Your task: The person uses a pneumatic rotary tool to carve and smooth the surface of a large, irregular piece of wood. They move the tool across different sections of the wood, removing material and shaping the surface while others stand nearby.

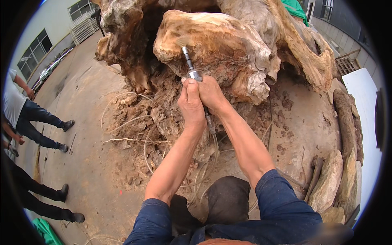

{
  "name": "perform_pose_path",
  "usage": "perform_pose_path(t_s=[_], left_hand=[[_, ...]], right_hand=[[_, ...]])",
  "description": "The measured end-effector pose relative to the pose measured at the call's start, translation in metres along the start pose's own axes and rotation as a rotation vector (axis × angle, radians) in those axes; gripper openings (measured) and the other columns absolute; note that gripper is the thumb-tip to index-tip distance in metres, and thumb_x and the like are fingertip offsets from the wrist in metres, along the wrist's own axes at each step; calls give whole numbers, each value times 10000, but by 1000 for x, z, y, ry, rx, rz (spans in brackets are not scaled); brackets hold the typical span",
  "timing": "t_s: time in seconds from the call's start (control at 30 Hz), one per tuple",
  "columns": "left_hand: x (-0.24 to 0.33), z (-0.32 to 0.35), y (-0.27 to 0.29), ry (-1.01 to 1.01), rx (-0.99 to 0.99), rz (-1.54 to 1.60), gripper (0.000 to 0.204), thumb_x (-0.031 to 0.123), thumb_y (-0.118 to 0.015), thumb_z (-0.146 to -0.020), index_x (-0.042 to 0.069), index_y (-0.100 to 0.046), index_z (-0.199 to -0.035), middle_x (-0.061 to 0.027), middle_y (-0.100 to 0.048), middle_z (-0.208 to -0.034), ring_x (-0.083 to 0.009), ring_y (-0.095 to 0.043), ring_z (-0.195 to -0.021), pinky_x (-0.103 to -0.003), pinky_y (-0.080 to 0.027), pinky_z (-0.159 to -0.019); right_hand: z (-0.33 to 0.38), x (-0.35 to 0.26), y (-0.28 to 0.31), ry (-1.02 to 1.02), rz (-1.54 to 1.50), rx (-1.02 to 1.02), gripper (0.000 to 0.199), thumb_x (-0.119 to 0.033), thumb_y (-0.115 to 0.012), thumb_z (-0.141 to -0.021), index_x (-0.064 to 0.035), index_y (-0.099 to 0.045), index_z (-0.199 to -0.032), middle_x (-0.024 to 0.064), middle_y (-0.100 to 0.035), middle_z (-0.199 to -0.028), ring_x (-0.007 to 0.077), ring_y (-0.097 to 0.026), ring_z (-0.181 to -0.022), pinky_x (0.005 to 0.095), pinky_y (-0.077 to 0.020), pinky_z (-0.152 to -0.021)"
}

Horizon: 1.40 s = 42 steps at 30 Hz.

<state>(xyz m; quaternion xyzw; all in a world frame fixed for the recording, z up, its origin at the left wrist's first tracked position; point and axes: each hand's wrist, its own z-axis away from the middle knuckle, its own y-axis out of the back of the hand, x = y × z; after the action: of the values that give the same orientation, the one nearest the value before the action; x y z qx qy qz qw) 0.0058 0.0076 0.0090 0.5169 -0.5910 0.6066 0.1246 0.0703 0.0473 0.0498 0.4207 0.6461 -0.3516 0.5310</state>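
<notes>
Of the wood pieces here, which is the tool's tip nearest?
The huge root stump, top centre; the tool points at it, while smaller logs lie at far right.

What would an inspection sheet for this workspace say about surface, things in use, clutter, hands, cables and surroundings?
Surface: hard ground, dusty.
Things in use: slim metal tool, tip at the large gnarled wood.
Clutter: bark debris below the wood; loose log at right.
Hands: left hand and right hand closed around the tool.
Cables: pale hose trailing from the tool.
Surroundings: person in jeans, person in black trousers, both at left.
</notes>
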Motion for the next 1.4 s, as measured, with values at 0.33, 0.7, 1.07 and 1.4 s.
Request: perform_pose_path(t_s=[0.33, 0.7, 1.07, 1.4], left_hand=[[-29, 53, 25, 19, 19, -178, 516, 499, -557, -1075, 12, -625, -1231, -44, -615, -1134, -134, -560, -1072, -329, -473, -960], [-12, 28, 26, 10, 0, -153, 487, 491, -576, -1071, 28, -621, -1217, -48, -616, -1131, -127, -566, -1034, -310, -478, -939], [-10, 18, 5, -64, 17, -199, 438, 409, -503, -1086, 2, -663, -1118, -32, -628, -986, -135, -564, -923, -324, -483, -833], [-4, 37, -5, 78, -97, -261, 476, 495, -581, -1076, 31, -650, -1160, -17, -597, -1019, -109, -543, -975, -295, -471, -885]], right_hand=[[42, 45, 9, -20, 260, 43, 333, -333, -735, -973, -99, -576, -797, -37, -548, -748, 80, -476, -691, 277, -402, -594], [13, 46, -2, -30, 86, -13, 317, -314, -716, -969, -70, -614, -793, -10, -590, -728, 93, -520, -675, 302, -425, -580], [12, 16, 9, 66, 173, 38, 387, -341, -726, -962, -33, -605, -762, 31, -602, -694, 123, -519, -648, 344, -437, -586], [42, 6, 17, -130, -98, 150, 283, -270, -744, -984, -75, -636, -810, -26, -576, -733, 75, -507, -645, 284, -419, -556]])
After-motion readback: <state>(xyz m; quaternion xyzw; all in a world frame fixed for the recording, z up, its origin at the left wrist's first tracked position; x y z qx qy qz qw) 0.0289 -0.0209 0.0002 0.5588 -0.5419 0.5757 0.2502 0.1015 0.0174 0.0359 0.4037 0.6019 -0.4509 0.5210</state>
